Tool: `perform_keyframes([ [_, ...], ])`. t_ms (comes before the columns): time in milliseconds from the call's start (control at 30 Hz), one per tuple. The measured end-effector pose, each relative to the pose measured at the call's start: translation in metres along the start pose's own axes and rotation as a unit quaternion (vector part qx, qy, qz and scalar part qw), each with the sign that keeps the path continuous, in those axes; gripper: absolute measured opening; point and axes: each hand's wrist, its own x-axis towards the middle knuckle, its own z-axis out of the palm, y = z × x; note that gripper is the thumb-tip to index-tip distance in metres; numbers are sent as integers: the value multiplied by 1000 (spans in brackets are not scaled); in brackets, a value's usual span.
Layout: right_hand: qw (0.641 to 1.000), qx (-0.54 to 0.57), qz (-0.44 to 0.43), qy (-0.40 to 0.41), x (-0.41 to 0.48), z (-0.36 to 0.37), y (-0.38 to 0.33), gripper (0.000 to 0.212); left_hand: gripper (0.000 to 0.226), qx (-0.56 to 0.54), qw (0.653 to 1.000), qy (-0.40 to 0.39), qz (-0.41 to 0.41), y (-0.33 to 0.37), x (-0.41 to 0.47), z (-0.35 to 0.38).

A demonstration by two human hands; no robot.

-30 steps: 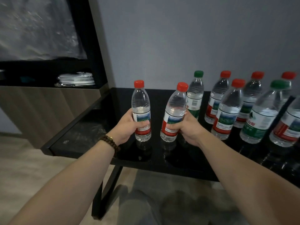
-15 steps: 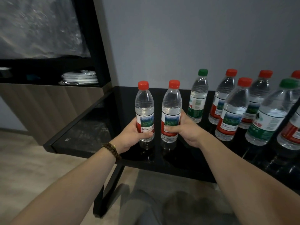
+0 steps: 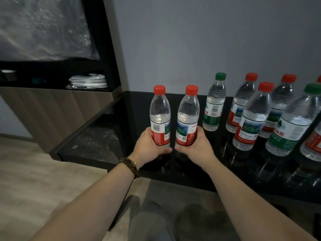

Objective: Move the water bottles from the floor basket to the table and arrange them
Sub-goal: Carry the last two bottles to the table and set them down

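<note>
Gripping low steadies both upright: left hand (image 3: 150, 147) clamps the first red-capped bottle (image 3: 160, 117), right hand (image 3: 196, 148) the second red-capped bottle (image 3: 188, 117), left of the green-capped bottle (image 3: 214, 108), likely extending its row.

Total water bottles (image 3: 251, 119) in view: nine. Of these, red-capped bottles (image 3: 159, 117) (image 3: 188, 115) (image 3: 243, 103) (image 3: 250, 129) (image 3: 282, 98) (image 3: 319, 79): six. Two are toward the left edge of the table (image 3: 173, 173), one each in the left hand (image 3: 149, 146) and right hand (image 3: 194, 146); four are toward the right edge. Green-capped bottles (image 3: 214, 101) (image 3: 293, 124): two. Cut-off bottle (image 3: 312, 145) showing a red label only: one. Bead bracelet (image 3: 131, 165): one.
</note>
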Motion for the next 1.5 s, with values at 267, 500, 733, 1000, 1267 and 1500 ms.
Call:
perform_keyframes([
  [267,999,-48,2,12,-7,-3,6,108,92,-1,1000,13,-8,-4,-5,-2],
  [500,998,-60,-13,-16,-12,-6,5,105,87,15,1000,-16,17,-5,-8,-4],
  [733,995,-101,-18,7,-14,-2,3,105,94,78,995,35,50,-5,-10,5],
  [1000,997,-77,-7,2,-16,-5,4,92,93,43,998,36,18,-7,-14,-1],
  [1267,996,-84,-25,5,-15,-2,6,92,87,16,998,47,31,-8,-13,3],
  [1500,996,-79,-30,9,-20,-3,6,84,85,31,997,59,46,-9,-14,3],
])
